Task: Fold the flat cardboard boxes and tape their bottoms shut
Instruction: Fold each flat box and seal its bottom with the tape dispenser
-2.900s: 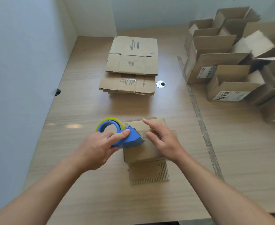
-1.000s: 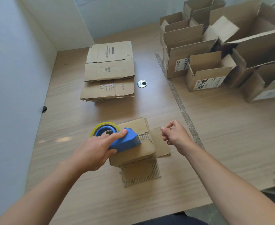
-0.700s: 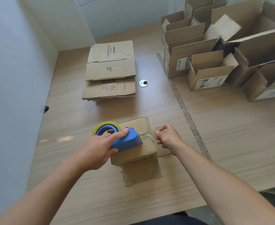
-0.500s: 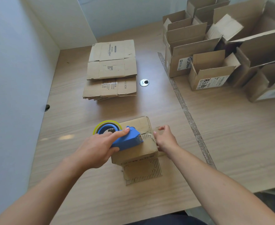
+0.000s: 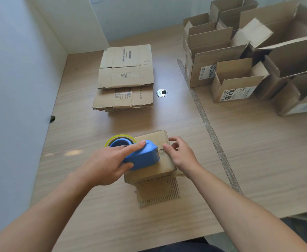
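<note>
A small folded cardboard box (image 5: pixel 164 167) stands bottom-up on the table near me, one ragged flap (image 5: pixel 158 194) lying flat toward me. My left hand (image 5: pixel 109 160) grips a blue tape dispenser (image 5: pixel 141 157) with a yellowish tape roll (image 5: pixel 121 138), its front end resting on the box's top. My right hand (image 5: pixel 180 154) rests on the box's right edge, its fingertips pressing the clear tape end (image 5: pixel 162 153) down just ahead of the dispenser. A stack of flat cardboard boxes (image 5: pixel 125 79) lies farther back on the table.
Several folded open boxes (image 5: pixel 239 77) crowd the back right of the table. A round metal cable grommet (image 5: pixel 161 92) sits beside the flat stack. A strip of worn tape (image 5: pixel 209 126) runs along the table seam. White walls close off the left and back.
My right hand drew the tape end out to the right, then came back left onto the box. The box's right flap now lies folded down. The dispenser stayed on the box.
</note>
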Tool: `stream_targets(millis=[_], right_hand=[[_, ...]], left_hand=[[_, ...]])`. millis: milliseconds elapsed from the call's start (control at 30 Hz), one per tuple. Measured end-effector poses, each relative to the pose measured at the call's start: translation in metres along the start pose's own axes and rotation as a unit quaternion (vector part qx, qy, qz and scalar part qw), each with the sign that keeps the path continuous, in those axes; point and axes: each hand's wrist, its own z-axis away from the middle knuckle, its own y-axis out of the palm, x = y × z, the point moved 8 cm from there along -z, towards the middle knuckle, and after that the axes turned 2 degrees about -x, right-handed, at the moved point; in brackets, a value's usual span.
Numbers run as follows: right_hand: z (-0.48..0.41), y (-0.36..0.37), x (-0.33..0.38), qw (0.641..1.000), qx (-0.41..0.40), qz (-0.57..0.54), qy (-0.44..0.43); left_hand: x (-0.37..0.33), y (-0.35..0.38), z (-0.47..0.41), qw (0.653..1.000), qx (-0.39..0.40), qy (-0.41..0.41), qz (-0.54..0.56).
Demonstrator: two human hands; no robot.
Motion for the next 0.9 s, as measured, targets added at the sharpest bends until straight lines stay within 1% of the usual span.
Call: stream_targets(millis=[33, 100, 167, 267, 400, 533, 733, 900], right_hand=[[0.0, 0.0, 0.001, 1.0, -0.002, 0.007, -0.005], [-0.001, 0.005, -0.001, 1.0, 0.007, -0.005, -0.002], [0.001, 0.01, -0.002, 0.999, 0.021, -0.027, 0.008], [0.001, 0.012, -0.003, 0.999, 0.03, -0.042, 0.019], [-0.003, 0.011, -0.002, 0.999, 0.019, -0.022, 0.023], [-0.004, 0.012, -0.001, 0.999, 0.028, 0.008, 0.02], [0.003, 0.01, 0.012, 0.998, 0.02, 0.066, -0.008], [0.005, 0.012, 0.01, 0.998, 0.022, 0.056, -0.003]], left_hand=[[-0.001, -0.007, 0.001, 1.0, -0.005, 0.001, 0.011], [0.002, -0.018, -0.001, 1.0, 0.009, -0.008, 0.023], [0.008, -0.023, -0.004, 0.999, 0.04, -0.022, 0.029], [0.02, -0.026, -0.009, 0.993, 0.084, -0.05, 0.066], [0.039, -0.027, -0.004, 0.984, 0.14, -0.075, 0.084], [0.06, -0.022, 0.005, 0.969, 0.186, -0.098, 0.132], [0.094, -0.023, 0.021, 0.949, 0.209, -0.114, 0.206], [0.118, -0.019, 0.043, 0.931, 0.223, -0.132, 0.255]])
